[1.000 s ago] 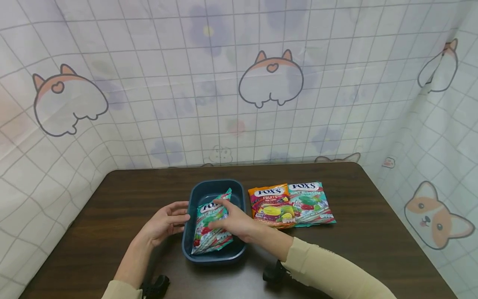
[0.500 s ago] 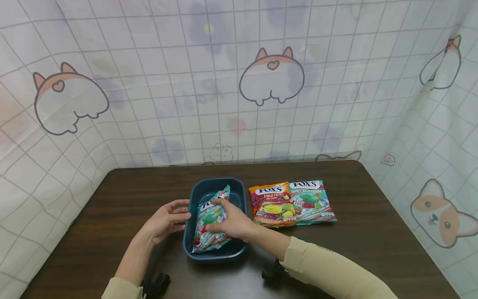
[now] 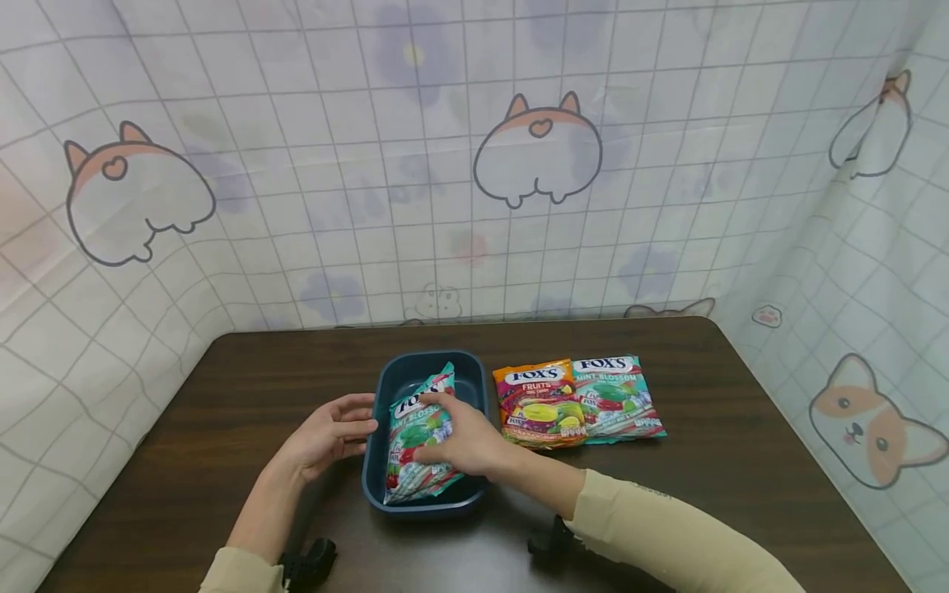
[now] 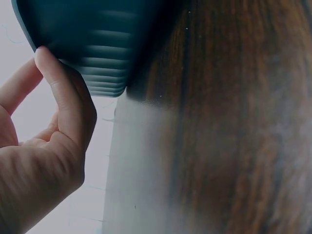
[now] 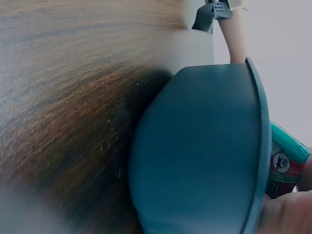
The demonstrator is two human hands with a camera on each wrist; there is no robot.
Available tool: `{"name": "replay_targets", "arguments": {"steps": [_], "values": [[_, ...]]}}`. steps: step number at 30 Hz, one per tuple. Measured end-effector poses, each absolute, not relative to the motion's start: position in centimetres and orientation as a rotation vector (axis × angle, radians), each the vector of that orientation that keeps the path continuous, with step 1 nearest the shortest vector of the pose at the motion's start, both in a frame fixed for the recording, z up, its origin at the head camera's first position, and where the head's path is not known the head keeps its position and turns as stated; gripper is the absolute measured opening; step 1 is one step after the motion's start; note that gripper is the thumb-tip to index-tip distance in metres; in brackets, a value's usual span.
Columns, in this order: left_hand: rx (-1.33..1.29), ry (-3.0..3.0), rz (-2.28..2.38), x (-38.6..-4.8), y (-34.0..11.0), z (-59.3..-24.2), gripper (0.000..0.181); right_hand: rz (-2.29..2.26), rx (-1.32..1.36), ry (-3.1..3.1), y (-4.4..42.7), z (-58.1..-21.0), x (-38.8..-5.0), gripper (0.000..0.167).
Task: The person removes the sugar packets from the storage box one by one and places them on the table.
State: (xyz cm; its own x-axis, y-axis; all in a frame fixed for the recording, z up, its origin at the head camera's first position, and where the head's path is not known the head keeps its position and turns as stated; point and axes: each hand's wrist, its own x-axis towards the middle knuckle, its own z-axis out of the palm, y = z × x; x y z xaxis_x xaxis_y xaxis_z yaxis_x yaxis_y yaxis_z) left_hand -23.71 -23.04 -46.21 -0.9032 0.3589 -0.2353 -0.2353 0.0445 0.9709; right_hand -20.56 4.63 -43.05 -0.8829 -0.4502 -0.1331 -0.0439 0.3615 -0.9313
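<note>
A teal Fox's Mint Blossom candy bag [image 3: 411,436] lies slanted inside a dark blue plastic bin [image 3: 426,509]. My right hand [image 3: 470,436] reaches over the bin's right side and holds the bag between thumb and fingers; part of the bag is hidden beneath it. In the right wrist view, a green and red piece of the bag [image 5: 285,163] shows past the bin's rim. My left hand [image 3: 334,436] touches the bin's left rim with its fingertips. The left wrist view shows those fingers [image 4: 61,90] against the ribbed outer wall [image 4: 105,61].
Right of the bin, an orange Fox's Fruits candy bag [image 3: 539,403] lies beside another teal Mint Blossom bag [image 3: 615,399], their edges meeting. All stand on a dark wooden table [image 3: 259,371]. A white gridded cloth [image 3: 326,239] with dog drawings hangs behind and at both sides.
The candy bag's top edge has shifted slightly toward the bin's back while my right hand stays on it. My left hand and the bin keep their places.
</note>
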Motion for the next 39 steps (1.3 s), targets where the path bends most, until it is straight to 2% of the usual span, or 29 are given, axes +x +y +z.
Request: {"name": "replay_targets", "arguments": {"steps": [11, 39], "values": [[0.108, 1.940, 1.904, -23.8, -23.0, -46.3, 0.060, -1.601, -0.347, 2.146, 6.8, -41.9, -20.4, 0.071], [0.164, 1.904, 1.918, -23.8, -23.1, -46.3, 0.064, -1.619, -0.314, 2.275, 15.6, -42.1, -21.3, 0.073]]}}
